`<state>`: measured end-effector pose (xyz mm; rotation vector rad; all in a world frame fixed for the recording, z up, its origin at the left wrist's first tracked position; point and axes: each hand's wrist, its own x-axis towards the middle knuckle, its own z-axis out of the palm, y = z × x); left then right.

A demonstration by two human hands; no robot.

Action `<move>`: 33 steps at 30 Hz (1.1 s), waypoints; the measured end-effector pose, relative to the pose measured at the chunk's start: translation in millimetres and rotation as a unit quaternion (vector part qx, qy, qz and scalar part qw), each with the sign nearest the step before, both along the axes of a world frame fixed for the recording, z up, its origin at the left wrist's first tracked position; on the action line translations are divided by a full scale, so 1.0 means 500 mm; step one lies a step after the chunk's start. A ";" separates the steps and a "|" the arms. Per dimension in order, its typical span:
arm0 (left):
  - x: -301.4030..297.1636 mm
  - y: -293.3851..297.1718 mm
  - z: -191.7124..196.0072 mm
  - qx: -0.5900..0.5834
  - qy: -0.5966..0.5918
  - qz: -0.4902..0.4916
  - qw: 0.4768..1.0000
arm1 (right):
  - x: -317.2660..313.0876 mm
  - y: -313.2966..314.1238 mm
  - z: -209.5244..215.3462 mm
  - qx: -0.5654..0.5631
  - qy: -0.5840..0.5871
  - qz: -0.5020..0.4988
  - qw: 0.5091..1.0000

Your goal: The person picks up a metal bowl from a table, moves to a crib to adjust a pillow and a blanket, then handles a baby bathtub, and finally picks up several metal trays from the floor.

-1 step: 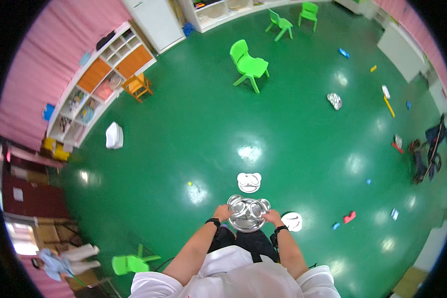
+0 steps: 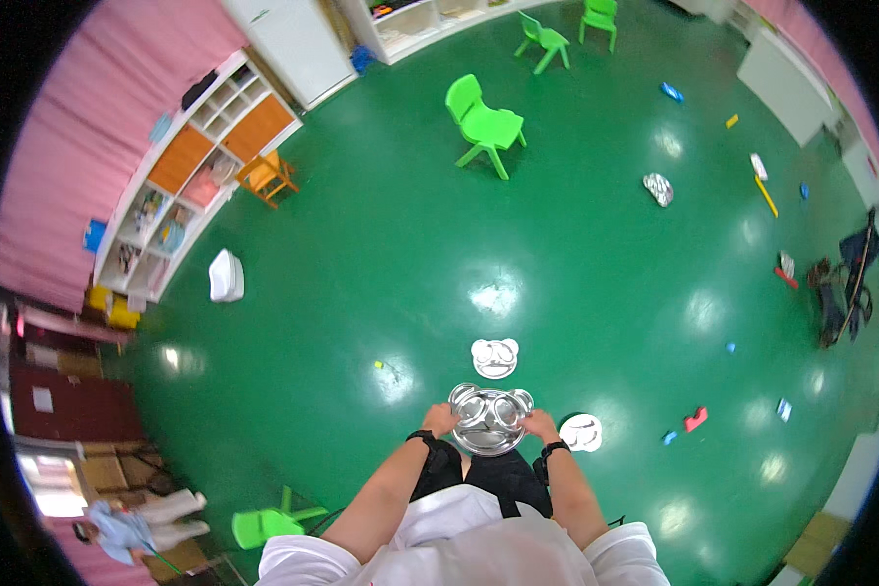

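Observation:
Both hands hold a shiny metal divided plate (image 2: 489, 422), shaped like an animal head with two round ears, in front of my lap. My left hand (image 2: 440, 420) grips its left rim, and my right hand (image 2: 539, 425) is closed on the right rim. I cannot tell whether it is one plate or several stacked. Just beyond it on the green floor lies a similar eared plate (image 2: 495, 358). Another metal plate (image 2: 581, 433) lies right of my right hand. Farther off at the right is a crumpled-looking silver piece, perhaps more plates (image 2: 658, 189).
Green chairs (image 2: 484, 125) stand ahead; another green chair (image 2: 272, 521) is at lower left. A white stool (image 2: 227, 276) and small wooden chair (image 2: 268, 176) are near the shelf unit (image 2: 188, 186). A red block (image 2: 695, 419) lies among scattered toys. A person (image 2: 132, 527) is at far left.
My view has turned slightly, so the room's things sit a little differently in the picture. Both hands keep their hold on the plate.

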<state>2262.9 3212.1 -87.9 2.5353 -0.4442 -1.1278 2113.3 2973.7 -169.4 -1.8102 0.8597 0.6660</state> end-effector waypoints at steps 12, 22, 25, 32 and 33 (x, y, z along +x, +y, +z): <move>0.199 -0.119 -0.297 0.088 0.073 -0.017 0.993 | 0.147 0.060 -0.223 -0.122 0.162 -0.111 0.973; 0.256 -0.135 -0.913 0.062 0.064 0.047 0.995 | 0.313 -0.018 -0.725 -0.250 0.136 -0.073 0.956; 0.283 -0.133 -1.008 0.078 0.030 0.062 0.995 | 0.350 -0.010 -0.804 -0.269 0.108 -0.079 0.954; 0.301 -0.138 -1.077 0.169 0.012 -0.006 0.985 | 0.375 0.014 -0.899 -0.278 0.170 -0.093 0.941; 0.297 -0.142 -1.081 0.161 -0.011 -0.024 0.987 | 0.367 0.019 -0.912 -0.276 0.174 -0.096 0.940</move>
